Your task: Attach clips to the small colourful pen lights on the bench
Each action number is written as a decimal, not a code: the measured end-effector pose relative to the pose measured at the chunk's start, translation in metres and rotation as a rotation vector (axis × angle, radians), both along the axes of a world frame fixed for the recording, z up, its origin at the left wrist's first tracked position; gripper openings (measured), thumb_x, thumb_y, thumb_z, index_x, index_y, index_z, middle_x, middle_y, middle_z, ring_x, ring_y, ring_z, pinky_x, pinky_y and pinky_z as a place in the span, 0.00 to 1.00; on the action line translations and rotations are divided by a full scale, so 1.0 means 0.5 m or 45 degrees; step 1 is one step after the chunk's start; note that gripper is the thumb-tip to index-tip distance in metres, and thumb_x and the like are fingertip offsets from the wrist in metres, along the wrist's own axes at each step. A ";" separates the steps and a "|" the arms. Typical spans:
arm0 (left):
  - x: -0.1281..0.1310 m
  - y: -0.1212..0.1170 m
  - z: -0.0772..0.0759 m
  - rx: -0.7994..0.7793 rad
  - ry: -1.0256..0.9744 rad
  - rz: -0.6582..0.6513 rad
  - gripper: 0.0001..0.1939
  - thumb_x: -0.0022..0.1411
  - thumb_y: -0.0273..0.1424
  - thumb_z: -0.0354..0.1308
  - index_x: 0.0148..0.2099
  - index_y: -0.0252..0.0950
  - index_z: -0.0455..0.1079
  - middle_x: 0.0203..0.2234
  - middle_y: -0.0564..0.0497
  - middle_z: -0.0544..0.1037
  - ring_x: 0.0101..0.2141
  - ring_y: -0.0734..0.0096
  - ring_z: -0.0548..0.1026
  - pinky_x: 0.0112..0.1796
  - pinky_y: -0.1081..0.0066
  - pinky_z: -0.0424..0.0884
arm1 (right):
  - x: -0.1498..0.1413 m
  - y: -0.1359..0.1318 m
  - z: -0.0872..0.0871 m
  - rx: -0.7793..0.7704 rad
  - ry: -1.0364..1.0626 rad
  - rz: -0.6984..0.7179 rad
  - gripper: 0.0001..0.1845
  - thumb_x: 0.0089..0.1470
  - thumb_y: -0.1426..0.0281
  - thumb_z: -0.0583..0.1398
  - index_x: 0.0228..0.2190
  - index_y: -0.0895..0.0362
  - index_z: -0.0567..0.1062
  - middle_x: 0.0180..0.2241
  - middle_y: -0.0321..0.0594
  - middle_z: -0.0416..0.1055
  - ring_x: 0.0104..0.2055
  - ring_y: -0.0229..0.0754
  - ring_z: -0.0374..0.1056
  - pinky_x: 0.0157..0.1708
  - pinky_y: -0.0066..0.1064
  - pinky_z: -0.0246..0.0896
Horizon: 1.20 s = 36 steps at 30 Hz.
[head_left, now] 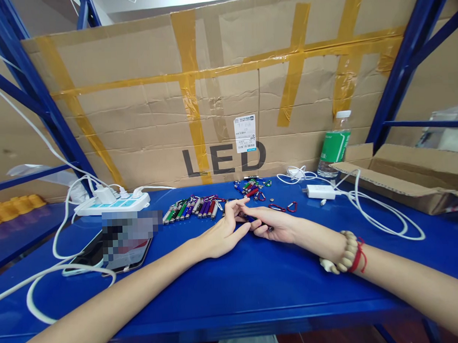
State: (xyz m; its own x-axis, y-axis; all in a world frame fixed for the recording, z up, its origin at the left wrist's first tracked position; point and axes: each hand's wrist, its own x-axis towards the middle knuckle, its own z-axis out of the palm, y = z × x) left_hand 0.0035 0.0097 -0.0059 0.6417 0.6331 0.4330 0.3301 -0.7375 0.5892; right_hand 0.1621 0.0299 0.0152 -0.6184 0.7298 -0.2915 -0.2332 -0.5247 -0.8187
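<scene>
My two hands meet above the middle of the blue table. In my right hand (274, 224), the closed fingers hold a dark blue keychain flashlight (270, 228), its end poking out below them. My left hand (225, 232) comes against the right fingertips with its fingers bent inward and its thumb stretched toward them; what it grips is hidden. Just behind lies a row of keychain flashlights (194, 207) in silver, green, blue, purple and red. A loose pile of flashlights and clips (250, 187) is farther back, with red carabiners (292, 207) to its right.
At left are a white power strip (117, 204) with cables and a phone (132, 250). A white charger (320, 192) with a coiled cable, a green-labelled bottle (335, 145) and an open cardboard box (413, 177) stand at right. Taped cardboard (148, 119) closes off the back.
</scene>
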 end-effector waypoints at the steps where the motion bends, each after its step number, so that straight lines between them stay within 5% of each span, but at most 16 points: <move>1: 0.000 -0.001 0.000 0.019 0.006 0.003 0.17 0.64 0.33 0.43 0.52 0.40 0.40 0.59 0.39 0.47 0.56 0.65 0.56 0.52 0.59 0.60 | -0.001 -0.001 0.000 0.001 -0.008 -0.014 0.04 0.52 0.72 0.58 0.28 0.59 0.67 0.17 0.28 0.57 0.13 0.23 0.52 0.08 0.12 0.44; 7: 0.005 -0.013 0.013 0.282 0.091 0.205 0.20 0.61 0.28 0.45 0.53 0.37 0.44 0.55 0.39 0.54 0.55 0.64 0.57 0.51 0.60 0.59 | 0.000 -0.006 0.011 0.103 -0.113 -0.055 0.03 0.52 0.76 0.56 0.27 0.61 0.68 0.20 0.32 0.62 0.13 0.23 0.52 0.07 0.13 0.41; 11: 0.009 -0.023 0.026 0.498 0.210 0.519 0.10 0.53 0.25 0.49 0.40 0.36 0.58 0.38 0.46 0.67 0.42 0.63 0.67 0.43 0.62 0.63 | 0.013 0.008 0.015 0.093 -0.178 -0.115 0.05 0.52 0.78 0.54 0.26 0.63 0.68 0.18 0.31 0.60 0.13 0.23 0.51 0.07 0.12 0.41; 14: 0.012 -0.025 0.029 0.455 0.449 0.650 0.05 0.50 0.30 0.51 0.32 0.37 0.58 0.26 0.52 0.68 0.30 0.66 0.69 0.35 0.65 0.64 | 0.022 0.020 0.014 0.087 -0.227 -0.117 0.07 0.52 0.79 0.52 0.24 0.63 0.67 0.15 0.29 0.57 0.13 0.23 0.51 0.07 0.12 0.41; 19: 0.011 -0.020 0.025 0.250 0.611 0.634 0.10 0.50 0.26 0.47 0.38 0.39 0.58 0.19 0.58 0.66 0.21 0.72 0.66 0.24 0.73 0.60 | 0.026 0.026 0.006 0.093 -0.203 -0.038 0.11 0.56 0.74 0.50 0.23 0.62 0.65 0.14 0.28 0.55 0.12 0.23 0.49 0.06 0.12 0.40; 36: 0.006 -0.015 0.020 0.222 0.607 0.541 0.09 0.59 0.30 0.45 0.44 0.40 0.58 0.19 0.59 0.65 0.22 0.74 0.67 0.24 0.76 0.58 | 0.025 0.021 0.011 0.011 -0.189 -0.130 0.10 0.57 0.77 0.50 0.25 0.63 0.66 0.15 0.32 0.60 0.13 0.24 0.55 0.08 0.11 0.49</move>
